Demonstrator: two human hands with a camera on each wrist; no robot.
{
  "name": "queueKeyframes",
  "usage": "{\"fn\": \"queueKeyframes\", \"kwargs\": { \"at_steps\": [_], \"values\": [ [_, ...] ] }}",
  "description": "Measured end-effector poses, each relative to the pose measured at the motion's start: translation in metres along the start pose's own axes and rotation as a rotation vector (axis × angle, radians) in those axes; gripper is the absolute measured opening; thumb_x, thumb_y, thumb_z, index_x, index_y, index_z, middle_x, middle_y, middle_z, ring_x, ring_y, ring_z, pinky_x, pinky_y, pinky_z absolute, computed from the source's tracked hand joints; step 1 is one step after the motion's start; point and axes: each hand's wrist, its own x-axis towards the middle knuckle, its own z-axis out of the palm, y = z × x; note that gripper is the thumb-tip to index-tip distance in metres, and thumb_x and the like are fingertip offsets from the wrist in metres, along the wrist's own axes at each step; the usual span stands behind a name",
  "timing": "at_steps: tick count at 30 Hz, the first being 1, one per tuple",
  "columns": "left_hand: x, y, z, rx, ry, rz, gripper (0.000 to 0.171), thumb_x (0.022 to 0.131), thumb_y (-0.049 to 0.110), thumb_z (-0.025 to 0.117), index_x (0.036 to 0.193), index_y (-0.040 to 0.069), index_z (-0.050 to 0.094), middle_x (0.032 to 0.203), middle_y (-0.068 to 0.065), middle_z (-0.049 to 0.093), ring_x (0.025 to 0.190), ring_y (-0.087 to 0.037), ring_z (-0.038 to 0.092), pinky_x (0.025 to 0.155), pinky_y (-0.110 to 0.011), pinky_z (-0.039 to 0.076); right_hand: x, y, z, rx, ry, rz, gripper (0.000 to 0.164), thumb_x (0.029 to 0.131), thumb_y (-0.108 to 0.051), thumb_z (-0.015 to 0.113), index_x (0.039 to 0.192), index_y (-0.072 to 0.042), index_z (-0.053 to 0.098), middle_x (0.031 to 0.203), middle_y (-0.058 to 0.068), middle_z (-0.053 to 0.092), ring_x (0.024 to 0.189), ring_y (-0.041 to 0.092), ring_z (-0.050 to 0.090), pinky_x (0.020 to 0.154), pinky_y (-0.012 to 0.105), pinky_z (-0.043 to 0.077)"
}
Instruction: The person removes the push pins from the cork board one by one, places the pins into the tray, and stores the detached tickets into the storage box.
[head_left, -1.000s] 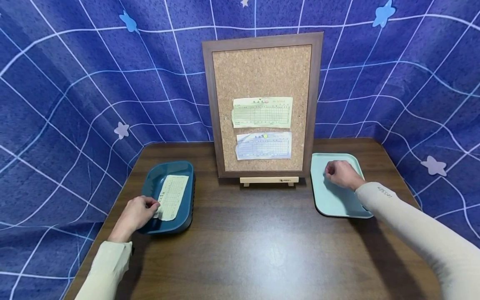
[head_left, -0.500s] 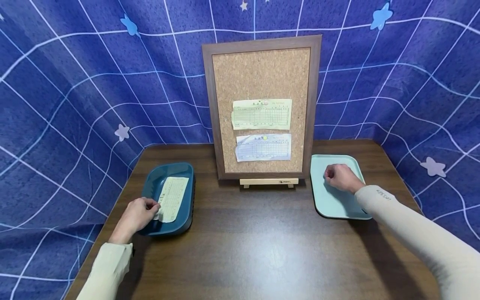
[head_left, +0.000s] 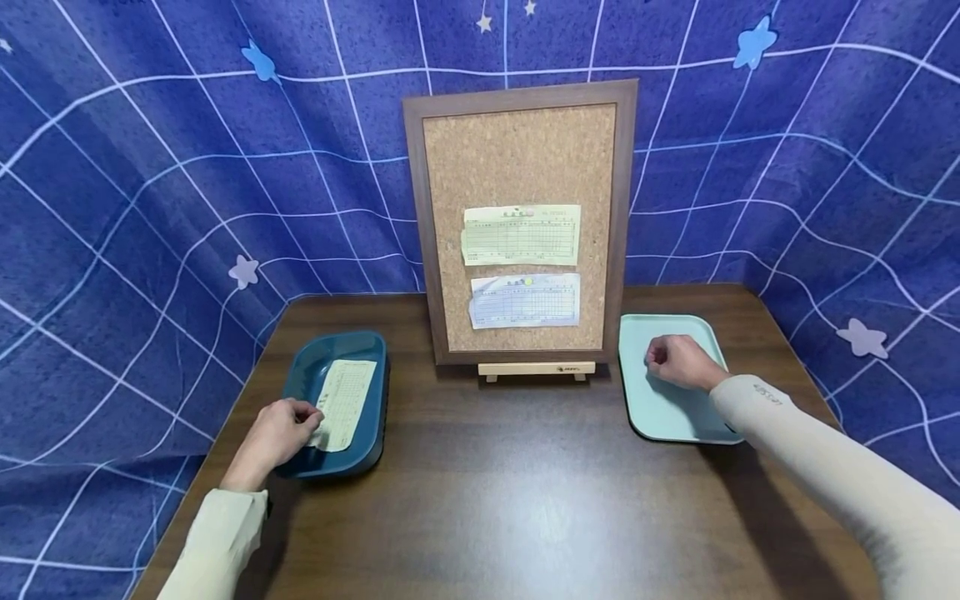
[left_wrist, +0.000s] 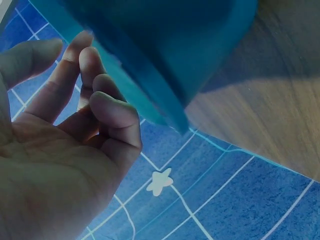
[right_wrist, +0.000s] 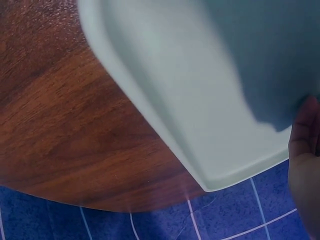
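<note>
My left hand (head_left: pixel 281 432) reaches over the near-left rim of a dark teal plastic bin (head_left: pixel 371 442), its fingertips at the lower left edge of a pale yellow-green printed slip (head_left: pixel 347 403). In the left wrist view its thumb stands apart from the loosely bent fingers (left_wrist: pixel 95 65), with nothing seen between them; the slip is hidden there. My right hand (head_left: pixel 684 361) hovers above a pale mint tray (head_left: pixel 656 418) with its fingers curled in. Whether these pinch something small is hidden; the right wrist view catches only the edge of that hand (right_wrist: pixel 304 145).
Between the containers stands a framed corkboard (head_left: pixel 525 158) on a small wooden stand (head_left: pixel 536 368). A green slip (head_left: pixel 521 237) and, below it, a blue slip (head_left: pixel 525 304) with a yellow pin (head_left: pixel 528 282) are fixed to it. A blue curtain (head_left: pixel 315 108) surrounds the brown table (head_left: pixel 465 500).
The whole scene sits slightly lower in the head view as the camera tilts up. Both hands keep nearly the same places over the bin and tray.
</note>
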Motion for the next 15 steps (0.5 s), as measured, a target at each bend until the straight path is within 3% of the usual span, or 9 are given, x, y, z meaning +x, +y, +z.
{"fn": "queueKeyframes", "kwargs": {
  "at_steps": [6,15],
  "values": [
    [0.004,0.003,0.001,0.003,0.017,0.012,0.017,0.088,0.016,0.062,0.091,0.003,0.072,0.097,-0.016,0.066,0.086,-0.030,0.060,0.074,-0.046,0.047,-0.001,0.001,-0.001,-0.002,0.007,-0.012,0.009,0.072,-0.002,0.067,0.071,-0.009,0.061,0.064,-0.003,0.054,0.061,0.013,0.049,0.059,0.032,0.041],
    [0.011,0.012,-0.002,-0.006,0.073,0.071,0.013,0.088,0.013,0.061,0.090,0.004,0.070,0.086,-0.010,0.066,0.077,-0.025,0.058,0.071,-0.044,0.046,-0.004,0.004,-0.010,0.031,0.044,-0.051,0.010,0.071,-0.002,0.068,0.071,-0.010,0.062,0.064,-0.006,0.055,0.061,0.011,0.051,0.059,0.031,0.042]
  ]
}}
